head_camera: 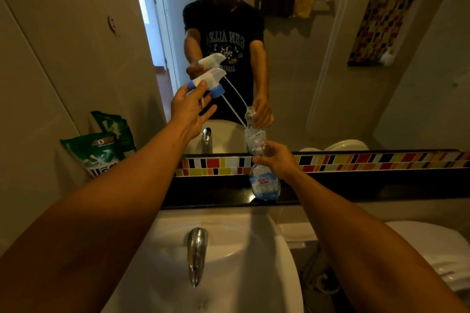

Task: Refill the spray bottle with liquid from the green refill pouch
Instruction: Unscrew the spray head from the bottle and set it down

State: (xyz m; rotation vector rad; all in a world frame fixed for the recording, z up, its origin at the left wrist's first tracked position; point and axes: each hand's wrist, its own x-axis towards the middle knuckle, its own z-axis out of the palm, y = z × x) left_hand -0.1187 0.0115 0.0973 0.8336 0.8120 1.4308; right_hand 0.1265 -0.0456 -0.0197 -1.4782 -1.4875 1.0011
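My left hand holds the white and blue spray trigger head, lifted up and to the left of the bottle. Its thin dip tube slants down toward the bottle's neck. My right hand grips the neck of the clear spray bottle, which stands on the dark ledge behind the sink and holds a little liquid at the bottom. The green refill pouch leans against the wall at the left end of the ledge, untouched.
A white sink with a chrome tap lies below my arms. A mirror above a band of coloured tiles reflects a person, the hands and the bottle. A white toilet sits at the right.
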